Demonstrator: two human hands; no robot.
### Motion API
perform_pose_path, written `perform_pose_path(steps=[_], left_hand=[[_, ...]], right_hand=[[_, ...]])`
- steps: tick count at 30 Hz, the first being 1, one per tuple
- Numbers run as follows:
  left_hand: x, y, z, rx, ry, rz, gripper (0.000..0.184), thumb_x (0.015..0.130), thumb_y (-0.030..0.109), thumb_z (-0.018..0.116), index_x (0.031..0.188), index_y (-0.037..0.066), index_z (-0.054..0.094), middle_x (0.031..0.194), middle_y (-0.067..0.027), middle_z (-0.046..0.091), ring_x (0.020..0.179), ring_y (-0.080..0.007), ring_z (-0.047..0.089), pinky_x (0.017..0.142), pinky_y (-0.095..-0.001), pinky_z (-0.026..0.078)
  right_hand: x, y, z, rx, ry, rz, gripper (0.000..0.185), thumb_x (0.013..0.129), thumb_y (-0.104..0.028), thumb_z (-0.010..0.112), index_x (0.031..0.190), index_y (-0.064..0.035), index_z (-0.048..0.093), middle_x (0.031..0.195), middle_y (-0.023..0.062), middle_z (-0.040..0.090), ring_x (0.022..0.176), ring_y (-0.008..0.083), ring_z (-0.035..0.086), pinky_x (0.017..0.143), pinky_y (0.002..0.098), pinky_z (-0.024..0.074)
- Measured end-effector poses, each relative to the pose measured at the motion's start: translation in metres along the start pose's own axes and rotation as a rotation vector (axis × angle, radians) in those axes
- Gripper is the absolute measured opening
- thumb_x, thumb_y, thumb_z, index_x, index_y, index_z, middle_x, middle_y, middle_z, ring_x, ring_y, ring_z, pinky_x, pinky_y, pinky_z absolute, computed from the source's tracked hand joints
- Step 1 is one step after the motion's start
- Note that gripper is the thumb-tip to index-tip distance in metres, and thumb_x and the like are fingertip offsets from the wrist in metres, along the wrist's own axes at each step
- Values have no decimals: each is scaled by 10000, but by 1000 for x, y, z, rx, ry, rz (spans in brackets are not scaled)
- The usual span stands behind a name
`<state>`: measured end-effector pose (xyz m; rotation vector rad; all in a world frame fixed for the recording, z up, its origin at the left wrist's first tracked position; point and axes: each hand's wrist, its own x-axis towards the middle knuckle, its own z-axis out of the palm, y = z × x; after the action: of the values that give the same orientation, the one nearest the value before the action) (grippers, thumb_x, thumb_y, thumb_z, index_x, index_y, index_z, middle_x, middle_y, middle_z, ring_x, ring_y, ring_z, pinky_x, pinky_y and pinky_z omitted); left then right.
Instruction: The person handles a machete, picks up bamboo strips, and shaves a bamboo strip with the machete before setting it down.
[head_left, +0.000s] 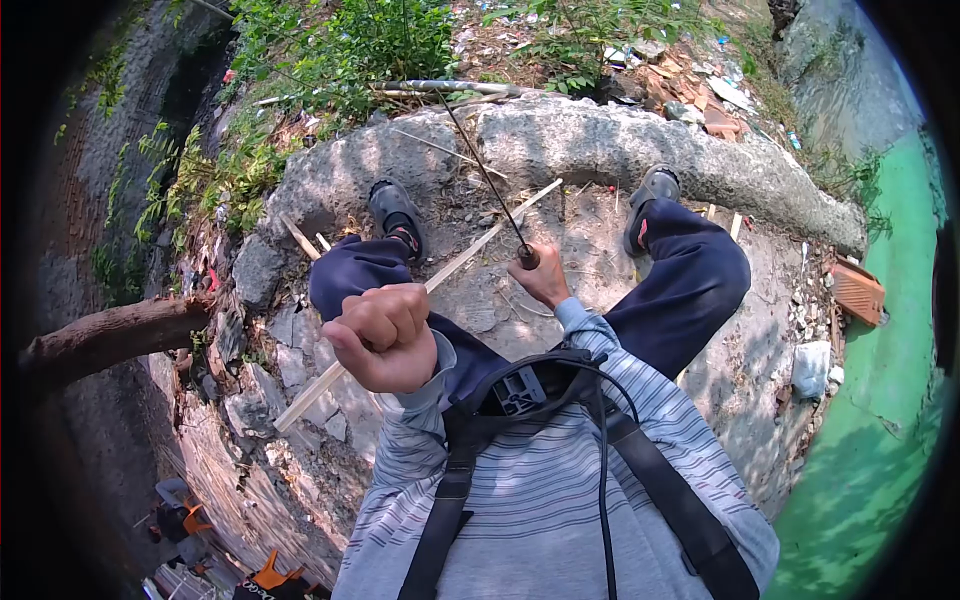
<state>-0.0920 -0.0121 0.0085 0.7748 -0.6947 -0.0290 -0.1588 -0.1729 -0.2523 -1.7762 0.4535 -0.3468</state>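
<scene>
My left hand (385, 340) is raised close to the camera, its fingers curled into a fist and the thumb at the left side. Nothing shows inside it. A long pale wooden strip (470, 256) passes behind this fist, slanting from lower left to upper right between my legs. My right hand (543, 277) is wrapped round the dark handle of a long knife (478, 163). Its thin dark blade, seen nearly edge-on, points forward and left, across the line of the strip's far part. My fingers hide much of the handle.
A rough concrete ledge (590, 140) curves past my shoes, with green plants (390, 45) and litter beyond. A thick branch (120, 335) lies at left. Broken stones and wood scraps surround my legs. Green water (860, 420) and an orange block (857, 292) are at right.
</scene>
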Motion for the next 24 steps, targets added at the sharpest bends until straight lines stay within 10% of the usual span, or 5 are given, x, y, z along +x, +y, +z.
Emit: perform_pose_path(steps=[7, 24], left_hand=[[13, 4, -2, 85, -301, -24, 596, 1035, 446, 509, 575, 157, 266, 431, 49, 227, 350, -88, 150, 393, -288, 130], [14, -2, 11, 77, -483, -44, 702, 1106, 468, 315, 498, 148, 170, 419, 42, 181, 318, -114, 142, 384, -297, 94]], right_hand=[[-11, -48, -22, -20, -140, -44, 226, 729, -155, 733, 747, 22, 595, 568, 98, 522, 517, 142, 463, 539, 356, 437], [-9, -48, -24, -8, -123, 11, 276, 728, -159, 751, 647, -9, 534, 561, 48, 506, 533, 123, 447, 517, 337, 395]])
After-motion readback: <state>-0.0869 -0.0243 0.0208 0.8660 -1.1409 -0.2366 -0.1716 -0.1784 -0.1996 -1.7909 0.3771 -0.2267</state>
